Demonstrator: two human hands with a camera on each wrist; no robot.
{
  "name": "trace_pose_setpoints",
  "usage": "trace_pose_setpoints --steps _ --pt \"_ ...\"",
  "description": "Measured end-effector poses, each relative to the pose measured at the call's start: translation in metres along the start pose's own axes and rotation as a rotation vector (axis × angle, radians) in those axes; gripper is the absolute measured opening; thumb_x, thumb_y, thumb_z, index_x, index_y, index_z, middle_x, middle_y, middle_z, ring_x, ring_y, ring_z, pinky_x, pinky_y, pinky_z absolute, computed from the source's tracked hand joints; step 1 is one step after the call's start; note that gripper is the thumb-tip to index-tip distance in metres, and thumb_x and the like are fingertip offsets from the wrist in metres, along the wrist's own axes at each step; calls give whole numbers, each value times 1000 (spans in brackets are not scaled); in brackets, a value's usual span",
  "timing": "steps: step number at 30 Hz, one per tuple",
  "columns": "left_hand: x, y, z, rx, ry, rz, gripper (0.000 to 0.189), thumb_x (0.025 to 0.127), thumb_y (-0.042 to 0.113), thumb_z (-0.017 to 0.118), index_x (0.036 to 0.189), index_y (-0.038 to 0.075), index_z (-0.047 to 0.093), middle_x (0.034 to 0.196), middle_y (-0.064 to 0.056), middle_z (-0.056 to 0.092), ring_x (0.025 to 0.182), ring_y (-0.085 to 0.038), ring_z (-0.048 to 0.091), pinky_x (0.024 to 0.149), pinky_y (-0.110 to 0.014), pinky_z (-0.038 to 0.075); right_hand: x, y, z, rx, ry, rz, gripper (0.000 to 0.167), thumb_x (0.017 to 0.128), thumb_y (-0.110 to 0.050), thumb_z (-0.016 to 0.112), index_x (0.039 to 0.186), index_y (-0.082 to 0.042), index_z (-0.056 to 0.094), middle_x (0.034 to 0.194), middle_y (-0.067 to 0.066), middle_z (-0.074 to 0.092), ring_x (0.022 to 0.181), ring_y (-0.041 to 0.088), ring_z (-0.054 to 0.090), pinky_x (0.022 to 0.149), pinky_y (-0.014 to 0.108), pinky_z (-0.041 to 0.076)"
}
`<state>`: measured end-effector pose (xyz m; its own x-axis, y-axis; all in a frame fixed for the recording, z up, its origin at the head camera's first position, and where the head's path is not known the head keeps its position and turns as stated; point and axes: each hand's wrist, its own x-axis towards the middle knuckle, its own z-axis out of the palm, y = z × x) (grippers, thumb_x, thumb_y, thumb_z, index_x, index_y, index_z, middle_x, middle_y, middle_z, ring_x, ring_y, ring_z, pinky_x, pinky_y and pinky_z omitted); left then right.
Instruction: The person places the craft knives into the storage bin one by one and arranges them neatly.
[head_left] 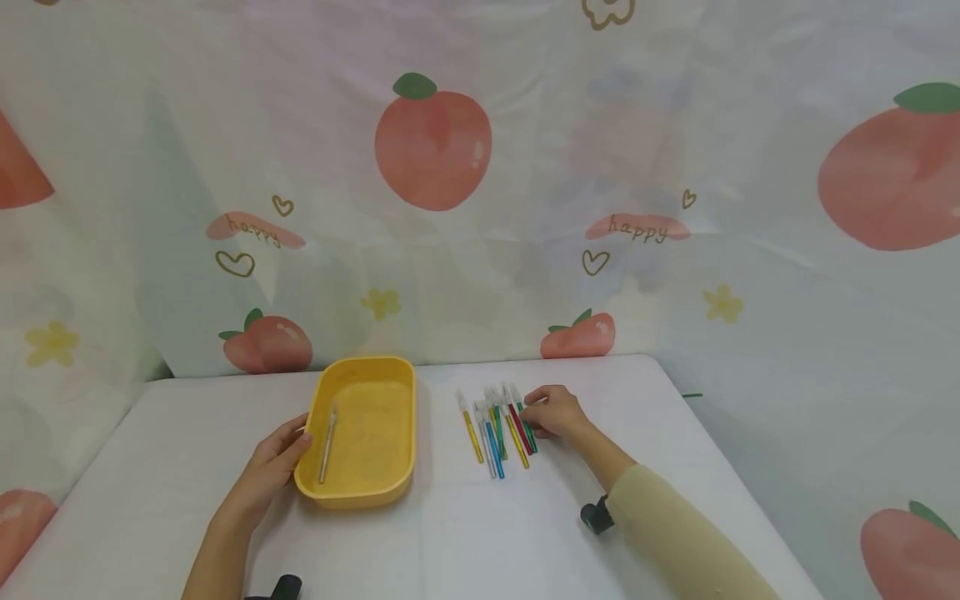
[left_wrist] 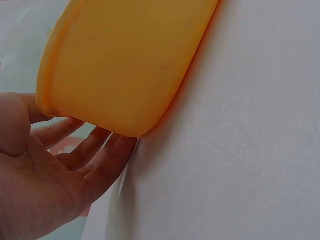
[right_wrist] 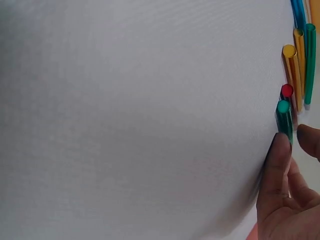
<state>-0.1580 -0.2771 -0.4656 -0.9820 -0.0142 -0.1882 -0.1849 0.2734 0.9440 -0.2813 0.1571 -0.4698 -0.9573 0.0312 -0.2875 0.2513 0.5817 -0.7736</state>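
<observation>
My left hand (head_left: 272,462) holds a yellow plastic tray (head_left: 411,433) by its left side, thumb at the rim and fingers against the outer wall. One silver craft knife (head_left: 327,450) lies in the tray along its left side. To the right, a loose cluster of slim craft knives with clear caps lies on the cloth: yellow (head_left: 472,437), blue (head_left: 494,450), red, silver and green ones. My right hand (head_left: 557,412) is at the cluster's right edge. In the right wrist view its finger touches a green craft knife (right_wrist: 284,117); a small gap shows beside the thumb.
A white cloth (head_left: 465,550) covers the table. Patterned fabric (head_left: 510,275) with peaches hangs behind and at both sides. Dark wrist-camera parts (head_left: 597,516) show by the right sleeve and at the bottom edge below the left hand.
</observation>
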Motion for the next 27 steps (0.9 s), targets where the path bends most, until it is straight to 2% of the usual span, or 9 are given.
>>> trace_pose_setpoints --steps 5,15,21,27 --pt "-1 1 0 6 1 -6 60 107 35 45 157 9 26 157 -22 34 138 -34 44 103 -32 50 1 0 2 -78 1 -27 31 86 -14 77 113 -4 66 96 12 67 69 16 63 56 24 55" --pt "-1 2 0 14 5 -2 60 107 36 45 157 10 26 157 -22 34 138 -33 44 103 -31 50 7 -7 1 -256 16 -62 29 83 -16 79 106 -5 65 87 10 65 60 18 61 49 24 51" --pt "0 1 1 15 5 -16 60 107 36 45 158 11 25 157 -22 33 138 -33 43 106 -37 48 7 -7 1 -246 16 -52 26 86 -17 75 107 -5 65 88 10 65 59 17 61 48 22 51" --pt "1 0 1 17 3 -23 61 107 36 44 158 11 24 158 -22 32 140 -34 42 110 -44 44 4 -8 1 -132 -15 -51 30 86 -18 71 112 -6 65 91 9 65 61 16 59 50 23 51"
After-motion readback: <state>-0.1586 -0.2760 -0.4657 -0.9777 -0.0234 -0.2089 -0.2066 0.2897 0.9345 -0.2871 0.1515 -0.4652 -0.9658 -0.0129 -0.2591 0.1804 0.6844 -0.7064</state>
